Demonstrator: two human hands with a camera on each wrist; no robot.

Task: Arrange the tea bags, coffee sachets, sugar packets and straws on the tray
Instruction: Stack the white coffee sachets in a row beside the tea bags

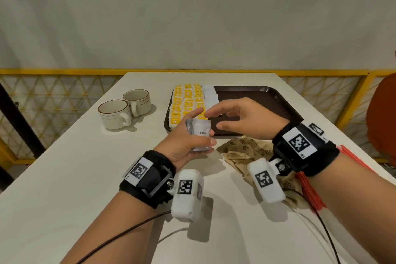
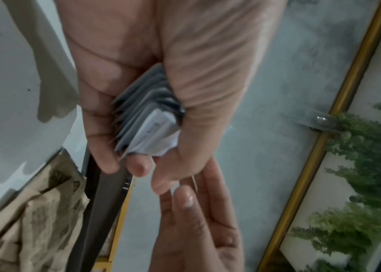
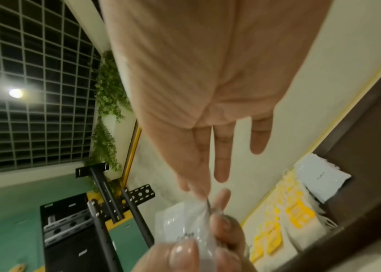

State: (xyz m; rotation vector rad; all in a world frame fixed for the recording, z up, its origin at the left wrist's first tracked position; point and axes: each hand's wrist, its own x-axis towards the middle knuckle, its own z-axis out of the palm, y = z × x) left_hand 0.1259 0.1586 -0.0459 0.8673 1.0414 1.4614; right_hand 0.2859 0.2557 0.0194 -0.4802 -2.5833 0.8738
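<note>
My left hand (image 1: pixel 205 127) grips a stack of white coffee sachets (image 1: pixel 199 133) upright just in front of the dark brown tray (image 1: pixel 257 96). In the left wrist view the stack (image 2: pixel 149 125) fans out between thumb and fingers. My right hand (image 1: pixel 214 120) hovers open over the tray's near edge, its thumb and forefinger close to the top of the stack (image 3: pixel 184 226). Yellow tea bags (image 1: pixel 186 100) lie in rows on the tray's left part, with white sachets (image 1: pixel 210 94) beside them. Brown sugar packets (image 1: pixel 244 150) are heaped under my right wrist. Red straws (image 1: pixel 310 188) lie to their right.
Two cream cups (image 1: pixel 115 113) (image 1: pixel 137 100) stand on the white table, left of the tray. A person in orange (image 1: pixel 383 113) is at the right edge. A yellow railing (image 1: pixel 64 70) runs behind the table. Cables trail from both wrists.
</note>
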